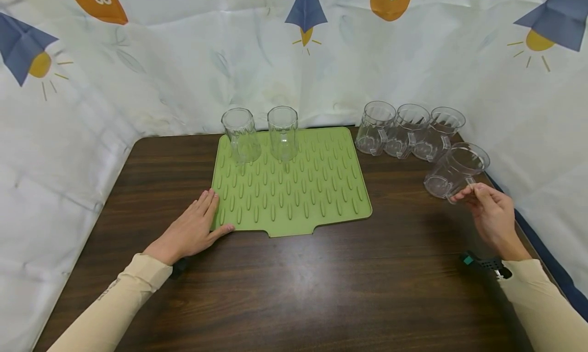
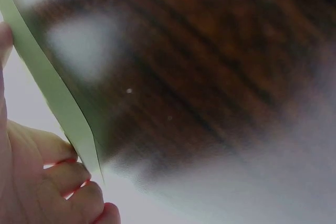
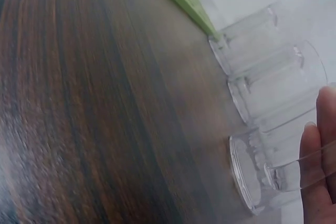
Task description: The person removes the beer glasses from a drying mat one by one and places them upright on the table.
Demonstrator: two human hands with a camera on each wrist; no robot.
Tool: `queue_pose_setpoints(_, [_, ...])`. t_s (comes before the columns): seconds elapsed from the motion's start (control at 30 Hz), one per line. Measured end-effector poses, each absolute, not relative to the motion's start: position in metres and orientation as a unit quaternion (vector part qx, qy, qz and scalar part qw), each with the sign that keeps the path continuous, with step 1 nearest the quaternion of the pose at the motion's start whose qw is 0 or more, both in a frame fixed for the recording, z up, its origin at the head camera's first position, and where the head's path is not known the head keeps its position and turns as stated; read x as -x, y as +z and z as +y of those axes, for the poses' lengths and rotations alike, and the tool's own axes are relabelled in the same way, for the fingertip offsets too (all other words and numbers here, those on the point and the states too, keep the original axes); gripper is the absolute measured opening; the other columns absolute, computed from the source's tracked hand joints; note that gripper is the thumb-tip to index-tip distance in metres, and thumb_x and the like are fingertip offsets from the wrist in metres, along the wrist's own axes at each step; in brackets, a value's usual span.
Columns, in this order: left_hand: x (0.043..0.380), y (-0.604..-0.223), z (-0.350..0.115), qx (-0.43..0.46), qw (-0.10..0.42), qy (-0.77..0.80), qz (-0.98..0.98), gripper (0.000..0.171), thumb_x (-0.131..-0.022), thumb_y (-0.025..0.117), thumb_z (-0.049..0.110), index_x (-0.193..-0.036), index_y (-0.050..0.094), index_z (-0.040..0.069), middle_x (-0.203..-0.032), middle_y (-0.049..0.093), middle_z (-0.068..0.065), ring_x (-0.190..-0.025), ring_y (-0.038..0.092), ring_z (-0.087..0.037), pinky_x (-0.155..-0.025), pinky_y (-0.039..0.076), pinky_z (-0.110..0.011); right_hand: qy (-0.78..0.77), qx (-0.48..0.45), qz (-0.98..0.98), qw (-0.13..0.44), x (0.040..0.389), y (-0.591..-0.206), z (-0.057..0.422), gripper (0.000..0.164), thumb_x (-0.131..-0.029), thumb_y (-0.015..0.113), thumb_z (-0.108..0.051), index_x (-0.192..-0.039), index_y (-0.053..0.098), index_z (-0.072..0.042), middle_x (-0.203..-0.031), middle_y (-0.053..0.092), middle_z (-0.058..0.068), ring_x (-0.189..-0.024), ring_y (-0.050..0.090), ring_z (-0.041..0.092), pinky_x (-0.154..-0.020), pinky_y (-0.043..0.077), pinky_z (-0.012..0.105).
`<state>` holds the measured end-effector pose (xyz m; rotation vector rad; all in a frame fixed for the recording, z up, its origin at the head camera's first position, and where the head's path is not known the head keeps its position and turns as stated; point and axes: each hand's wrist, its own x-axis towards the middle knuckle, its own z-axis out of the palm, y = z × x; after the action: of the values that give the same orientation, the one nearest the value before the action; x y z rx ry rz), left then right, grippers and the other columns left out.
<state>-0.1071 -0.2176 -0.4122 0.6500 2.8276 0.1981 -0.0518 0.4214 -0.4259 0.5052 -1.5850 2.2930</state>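
My left hand (image 1: 193,224) lies with straight fingers on the left edge of a green drying mat (image 1: 294,189) with raised oval ridges. In the left wrist view, the thumb and fingers meet the edge of the mat (image 2: 63,100). Far to the right, my right hand (image 1: 493,217) grips the handle of a transparent mug (image 1: 447,173), which tilts slightly in the head view; whether its base touches the table cannot be told. The right wrist view shows fingers (image 3: 311,153) around that handle. Two more transparent mugs, a left one (image 1: 241,137) and a right one (image 1: 283,135), stand at the mat's back left.
Three transparent mugs, left (image 1: 374,130), middle (image 1: 404,132) and right (image 1: 436,135), stand in a close row behind the held one. Dark wood table (image 1: 312,285) surrounds the mat. A white printed curtain (image 1: 184,61) hangs along the back and sides.
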Motion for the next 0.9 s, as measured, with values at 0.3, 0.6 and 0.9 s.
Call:
queue_pose_setpoints(0.3, [0.107, -0.411, -0.218, -0.224, 0.113, 0.07, 0.965, 0.095, -0.105, 0.051, 0.058, -0.16, 0.018, -0.012, -0.17, 0.014, -0.034, -0.159, 0.016, -0.05, -0.127, 0.022, -0.065, 0.794, -0.173, -0.564, 0.147, 0.053, -0.425, 0.43, 0.033, -0.11, 0.033, 0.005, -0.103, 0.063, 0.017, -0.098, 0.07, 0.016, -0.093, 0.077, 0.023, -0.09, 0.063, 0.025])
queue_pose_setpoints(0.6, [0.107, -0.412, -0.218, -0.224, 0.114, 0.072, 0.965, 0.095, -0.105, 0.05, 0.058, -0.16, 0.018, -0.012, -0.169, 0.013, -0.034, -0.159, 0.016, -0.05, -0.127, 0.022, -0.066, 0.785, -0.133, -0.581, 0.17, 0.053, -0.424, 0.433, 0.034, -0.11, 0.039, -0.002, -0.1, 0.066, 0.017, -0.094, 0.07, 0.015, -0.089, 0.078, 0.023, -0.087, 0.064, 0.026])
queue_pose_setpoints(0.9, [0.107, -0.413, -0.219, -0.221, 0.116, 0.07, 0.966, 0.096, -0.105, 0.049, 0.059, -0.161, 0.018, -0.012, -0.17, 0.013, -0.034, -0.159, 0.015, -0.049, -0.128, 0.021, -0.065, 0.792, -0.125, -0.572, 0.174, 0.052, -0.425, 0.43, 0.036, -0.11, 0.037, 0.0, -0.101, 0.066, 0.019, -0.096, 0.073, 0.016, -0.092, 0.079, 0.024, -0.089, 0.063, 0.026])
